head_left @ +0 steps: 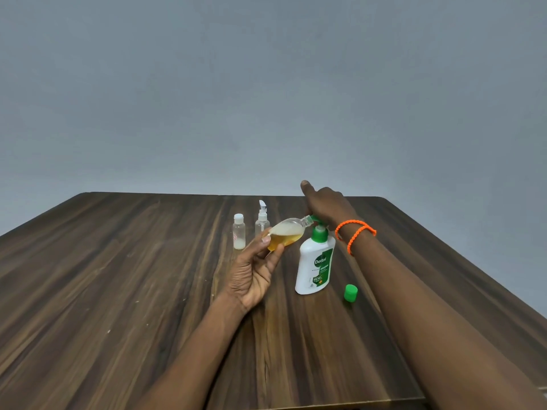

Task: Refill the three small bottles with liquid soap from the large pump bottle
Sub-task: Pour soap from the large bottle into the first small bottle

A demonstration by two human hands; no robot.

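Observation:
A large white pump bottle with a green label and green pump stands right of the table's middle. My right hand rests palm-down on its pump head, index finger stretched out. My left hand holds a small clear bottle tilted almost on its side, mouth at the pump's spout. This bottle is partly full of amber soap with foam on top. Behind it stand a small capped bottle with a little white liquid and a clear spray bottle.
A loose green cap lies on the dark wooden table to the right of the pump bottle. An orange cord bracelet circles my right wrist. A grey wall stands behind the table's far edge.

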